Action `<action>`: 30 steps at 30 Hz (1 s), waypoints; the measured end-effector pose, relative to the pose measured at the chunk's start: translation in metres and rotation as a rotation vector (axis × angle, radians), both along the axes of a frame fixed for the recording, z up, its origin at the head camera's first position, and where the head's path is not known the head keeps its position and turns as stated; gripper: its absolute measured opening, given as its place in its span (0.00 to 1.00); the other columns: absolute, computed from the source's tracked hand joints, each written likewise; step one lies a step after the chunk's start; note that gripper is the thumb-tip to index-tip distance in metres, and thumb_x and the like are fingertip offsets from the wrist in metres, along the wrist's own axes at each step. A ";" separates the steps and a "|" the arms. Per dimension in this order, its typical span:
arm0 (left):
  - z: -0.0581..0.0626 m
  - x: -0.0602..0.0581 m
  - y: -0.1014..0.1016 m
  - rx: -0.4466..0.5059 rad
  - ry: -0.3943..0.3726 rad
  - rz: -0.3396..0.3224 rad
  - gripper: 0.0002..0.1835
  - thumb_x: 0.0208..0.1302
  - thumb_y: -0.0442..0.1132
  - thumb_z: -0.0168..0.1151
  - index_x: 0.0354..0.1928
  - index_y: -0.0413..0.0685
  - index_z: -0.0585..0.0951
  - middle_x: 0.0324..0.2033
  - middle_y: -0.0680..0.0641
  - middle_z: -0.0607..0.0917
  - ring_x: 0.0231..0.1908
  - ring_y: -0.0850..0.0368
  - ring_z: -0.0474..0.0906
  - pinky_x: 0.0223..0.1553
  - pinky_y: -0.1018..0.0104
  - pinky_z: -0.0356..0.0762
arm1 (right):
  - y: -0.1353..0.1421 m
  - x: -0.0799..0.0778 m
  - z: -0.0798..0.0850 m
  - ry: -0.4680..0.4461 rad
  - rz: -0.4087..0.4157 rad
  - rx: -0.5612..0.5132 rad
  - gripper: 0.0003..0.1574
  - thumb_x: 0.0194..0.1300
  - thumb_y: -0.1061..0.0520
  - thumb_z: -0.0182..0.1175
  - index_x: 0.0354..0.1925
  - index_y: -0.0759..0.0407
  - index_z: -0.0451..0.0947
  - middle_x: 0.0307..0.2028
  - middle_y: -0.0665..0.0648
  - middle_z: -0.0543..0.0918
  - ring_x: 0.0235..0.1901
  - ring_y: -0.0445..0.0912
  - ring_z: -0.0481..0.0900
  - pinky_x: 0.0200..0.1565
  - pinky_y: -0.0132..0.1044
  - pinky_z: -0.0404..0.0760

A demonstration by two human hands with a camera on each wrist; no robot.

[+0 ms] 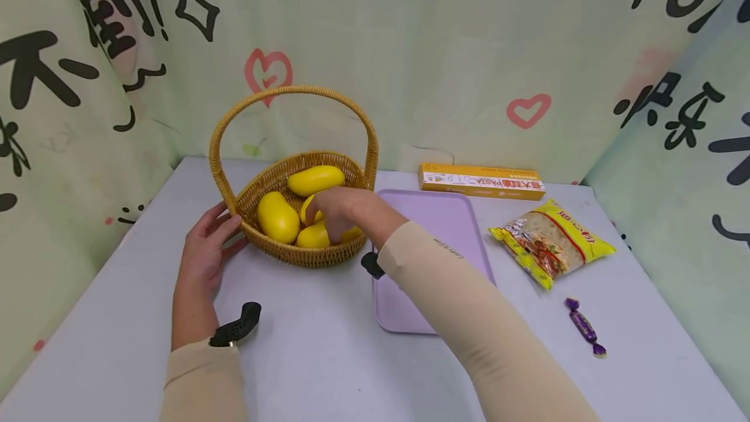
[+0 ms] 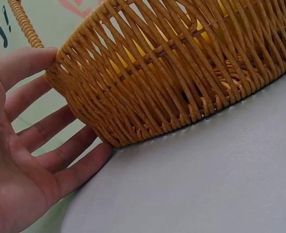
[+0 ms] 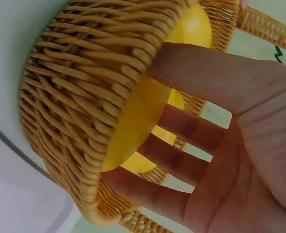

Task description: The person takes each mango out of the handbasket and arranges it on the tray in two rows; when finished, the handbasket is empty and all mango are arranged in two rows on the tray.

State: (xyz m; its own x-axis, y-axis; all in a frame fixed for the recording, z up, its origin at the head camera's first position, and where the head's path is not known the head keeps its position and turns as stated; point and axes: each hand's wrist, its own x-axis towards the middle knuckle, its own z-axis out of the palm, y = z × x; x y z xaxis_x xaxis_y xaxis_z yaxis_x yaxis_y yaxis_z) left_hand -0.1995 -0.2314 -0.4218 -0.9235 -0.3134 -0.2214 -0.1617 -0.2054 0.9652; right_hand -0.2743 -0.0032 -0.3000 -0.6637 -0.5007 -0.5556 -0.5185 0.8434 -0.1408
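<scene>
A brown wicker basket (image 1: 293, 254) with a tall arched handle stands on the table at the left, with several yellow mangoes (image 1: 278, 219) inside. My right hand (image 1: 346, 208) reaches in over the near rim. It grips the nearest mango (image 3: 145, 114), thumb on the near side and fingers round the far side; the fingertips are partly hidden. That mango still lies low within the basket wall. My left hand (image 1: 202, 256) touches the basket's left end. Its thumb rests at the rim, and its extended, spread fingers lie against the outer weave (image 2: 133, 87).
Right of the basket lies a lilac tray (image 1: 398, 308), partly under my right forearm. A long orange pasta box (image 1: 482, 181) sits behind it. Further right are a yellow food packet (image 1: 553, 243) and a purple-wrapped candy (image 1: 584, 327). A printed curtain (image 1: 445, 70) borders the table.
</scene>
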 end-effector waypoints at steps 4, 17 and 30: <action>0.001 -0.001 -0.001 0.006 0.005 -0.006 0.33 0.73 0.47 0.65 0.77 0.65 0.67 0.76 0.45 0.67 0.62 0.56 0.76 0.51 0.74 0.84 | 0.005 -0.003 0.007 -0.017 -0.024 -0.041 0.41 0.62 0.63 0.71 0.69 0.36 0.75 0.72 0.50 0.72 0.62 0.48 0.70 0.63 0.44 0.77; 0.001 0.000 -0.003 0.000 -0.008 -0.026 0.36 0.71 0.50 0.67 0.78 0.66 0.66 0.76 0.45 0.66 0.64 0.55 0.74 0.59 0.66 0.81 | 0.023 -0.002 0.027 0.048 0.009 -0.169 0.39 0.64 0.59 0.71 0.70 0.38 0.74 0.68 0.52 0.75 0.60 0.49 0.74 0.61 0.43 0.78; 0.001 0.001 -0.003 0.020 -0.001 -0.026 0.36 0.71 0.48 0.67 0.78 0.65 0.67 0.75 0.45 0.67 0.57 0.61 0.77 0.50 0.74 0.84 | 0.050 0.000 0.047 0.080 -0.050 -0.275 0.38 0.64 0.60 0.70 0.70 0.42 0.74 0.73 0.51 0.71 0.69 0.51 0.70 0.68 0.48 0.75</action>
